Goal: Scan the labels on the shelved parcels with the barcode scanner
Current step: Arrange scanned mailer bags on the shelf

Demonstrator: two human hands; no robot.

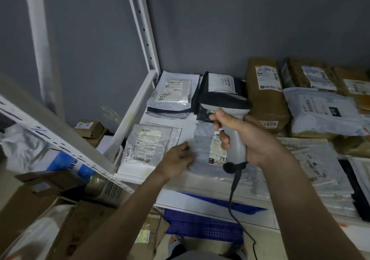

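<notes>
White shelf against grey wall, parcels lying flat, labels up. Barcode scanner upright in right hand, fingers wrapped round its handle, head aimed away over the grey mailer just below and nearer (its label runs front-to-back). Left hand pinches that mailer's left edge; the label sits beneath the grip, so the head likely must tip down.

Two bare arms show, with no sleeves down to the elbows. The left hand and the right hand wear no gloves, rings or watch. The nails are short and plain. Below the arms, some grey cloth shows.
</notes>
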